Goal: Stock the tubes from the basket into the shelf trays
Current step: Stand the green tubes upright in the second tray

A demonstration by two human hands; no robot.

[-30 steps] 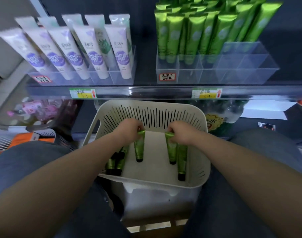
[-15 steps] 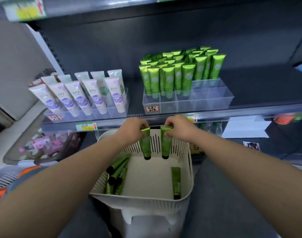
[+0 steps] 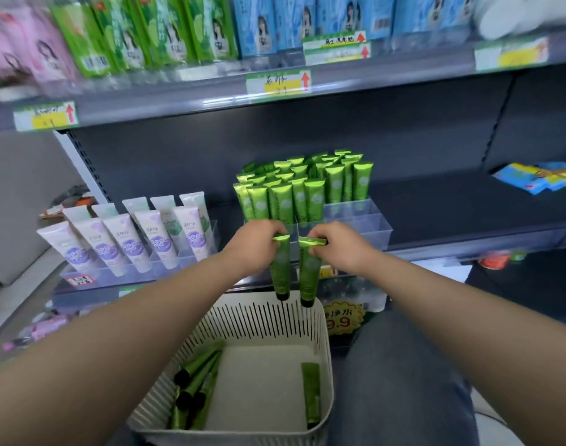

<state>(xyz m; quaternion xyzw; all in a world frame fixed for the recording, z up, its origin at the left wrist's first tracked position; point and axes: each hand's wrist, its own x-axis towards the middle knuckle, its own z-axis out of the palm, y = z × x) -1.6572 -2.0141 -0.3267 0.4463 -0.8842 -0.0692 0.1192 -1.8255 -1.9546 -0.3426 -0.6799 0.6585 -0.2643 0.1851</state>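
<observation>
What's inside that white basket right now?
Inside the basket, a pile of green tubes lies along the left wall and a single green tube along the right. The tubes overlap and the near wall hides their ends, so their number is unclear.

Upper shelf: pink packets [image 3: 33, 53], green packets [image 3: 140, 30] and blue packets [image 3: 307, 20] stand in rows, print blurred, with yellow price labels [image 3: 278, 83] along the shelf edge. Middle shelf: white-and-lilac tubes [image 3: 130, 239] upright at left, blue-yellow packets [image 3: 539, 180] lying flat at far right. Below: a yellow "9.9" sign [image 3: 341, 318].
</observation>
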